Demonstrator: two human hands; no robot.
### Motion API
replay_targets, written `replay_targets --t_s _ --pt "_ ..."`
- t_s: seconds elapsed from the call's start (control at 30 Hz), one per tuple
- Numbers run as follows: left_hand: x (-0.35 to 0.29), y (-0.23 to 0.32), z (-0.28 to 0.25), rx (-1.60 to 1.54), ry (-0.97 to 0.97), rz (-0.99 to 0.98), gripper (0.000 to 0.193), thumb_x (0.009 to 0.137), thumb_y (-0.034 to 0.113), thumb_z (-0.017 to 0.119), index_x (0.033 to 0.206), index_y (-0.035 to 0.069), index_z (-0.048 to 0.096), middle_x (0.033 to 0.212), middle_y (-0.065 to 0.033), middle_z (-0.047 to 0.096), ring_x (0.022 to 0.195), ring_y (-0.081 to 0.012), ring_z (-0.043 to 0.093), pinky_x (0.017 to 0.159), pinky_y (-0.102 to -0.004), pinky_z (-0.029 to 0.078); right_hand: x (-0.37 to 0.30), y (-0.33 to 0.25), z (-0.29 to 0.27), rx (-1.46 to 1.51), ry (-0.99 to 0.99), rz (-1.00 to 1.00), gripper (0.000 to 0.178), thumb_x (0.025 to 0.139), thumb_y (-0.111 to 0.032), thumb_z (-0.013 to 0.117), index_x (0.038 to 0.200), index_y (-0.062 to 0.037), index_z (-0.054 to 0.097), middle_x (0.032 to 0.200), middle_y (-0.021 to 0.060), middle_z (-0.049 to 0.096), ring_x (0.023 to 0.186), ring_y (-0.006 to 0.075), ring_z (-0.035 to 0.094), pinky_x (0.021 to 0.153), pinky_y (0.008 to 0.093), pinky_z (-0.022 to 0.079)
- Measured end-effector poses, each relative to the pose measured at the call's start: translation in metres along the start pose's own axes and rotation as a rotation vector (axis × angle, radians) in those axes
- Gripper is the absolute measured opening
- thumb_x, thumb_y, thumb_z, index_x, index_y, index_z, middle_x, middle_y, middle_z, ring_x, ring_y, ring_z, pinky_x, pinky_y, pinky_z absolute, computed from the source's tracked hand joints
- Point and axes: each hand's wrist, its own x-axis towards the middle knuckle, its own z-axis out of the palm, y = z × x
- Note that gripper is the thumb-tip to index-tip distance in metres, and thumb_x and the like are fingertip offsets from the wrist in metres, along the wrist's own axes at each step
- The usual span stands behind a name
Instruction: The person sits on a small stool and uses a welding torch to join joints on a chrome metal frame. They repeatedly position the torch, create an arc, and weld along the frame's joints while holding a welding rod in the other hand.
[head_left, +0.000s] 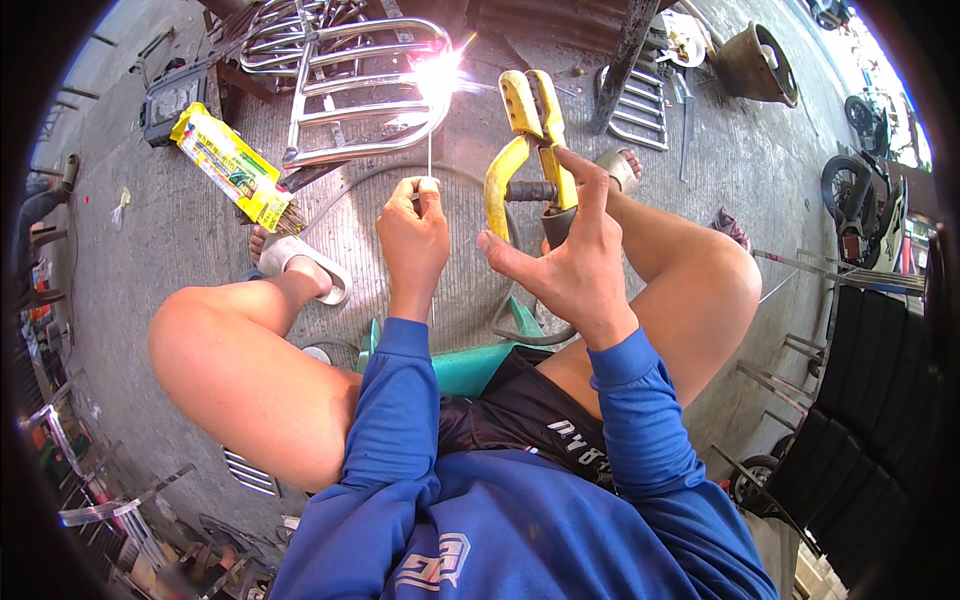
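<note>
My left hand pinches a thin straight metal rod between thumb and fingers. Its upper end reaches toward a bright white arc with sparks on the right side of a chrome tubular rack. To the right, my right hand is closed round the dark handle of a yellow welding electrode holder. My index finger lies along the holder and my thumb sticks out to the left; the other fingers are mostly hidden. A thin electrode seems to run from the holder's jaws toward the glare, which hides the joint.
A yellow packet of welding rods lies left of the rack. A grey cable loops over the concrete. More chrome racks and a bucket stand far right. I sit on a green stool; black padded seats are at right.
</note>
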Motion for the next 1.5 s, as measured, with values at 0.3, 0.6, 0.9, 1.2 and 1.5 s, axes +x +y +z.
replay_targets --t_s 0.3,0.6,0.9,1.2,1.5 --pt "0.000 0.002 0.000 0.031 0.031 -0.011 0.025 0.107 0.021 0.062 0.107 0.000 0.077 0.063 -0.0054 0.064 0.054 -0.0095 0.058 0.053 -0.0323 0.044 -0.001 0.007 0.002 0.013 0.011 -0.046 0.101 0.073 -0.038 0.099 0.148 -0.0020 0.043 0.110 0.0157 0.072 0.082 0.0167 0.072 0.071 0.0311 0.060" --pt "-0.005 -0.004 0.003 -0.087 0.086 -0.011 0.024 0.112 0.026 0.058 0.110 0.003 0.063 0.065 -0.0062 0.064 0.055 -0.0147 0.060 0.055 -0.0362 0.045 -0.003 0.000 -0.016 0.132 0.135 0.145 0.105 0.074 -0.037 0.099 0.149 -0.0008 0.036 0.115 0.0213 0.063 0.098 0.0278 0.067 0.085 0.0392 0.057" --pt "-0.028 0.000 -0.018 0.305 -0.109 0.053 0.022 0.111 0.026 0.057 0.107 0.006 0.066 0.070 -0.0062 0.076 0.065 -0.0222 0.074 0.065 -0.0392 0.054 -0.021 0.021 -0.019 -0.033 0.202 -0.136 0.099 0.076 -0.038 0.100 0.147 -0.0047 0.039 0.089 0.0040 0.066 0.075 0.0105 0.062 0.070 0.0288 0.055" --pt "-0.026 -0.008 -0.012 0.299 -0.100 0.139 0.022 0.109 0.023 0.060 0.106 0.004 0.068 0.066 -0.0081 0.074 0.063 -0.0237 0.074 0.064 -0.0398 0.055 -0.031 0.023 -0.016 -0.056 0.168 -0.135 0.099 0.073 -0.040 0.101 0.146 -0.0052 0.043 0.084 0.0022 0.063 0.073 0.0100 0.062 0.068 0.0282 0.056" --pt "-0.023 -0.007 -0.009 0.293 -0.067 0.190 0.022 0.106 0.023 0.061 0.106 0.002 0.069 0.069 -0.0144 0.073 0.063 -0.0305 0.074 0.064 -0.0439 0.055 -0.031 0.018 -0.008 -0.025 0.084 -0.125 0.101 0.071 -0.040 0.101 0.148 -0.0059 0.044 0.092 0.0066 0.066 0.072 0.0121 0.064 0.067 0.0296 0.057"
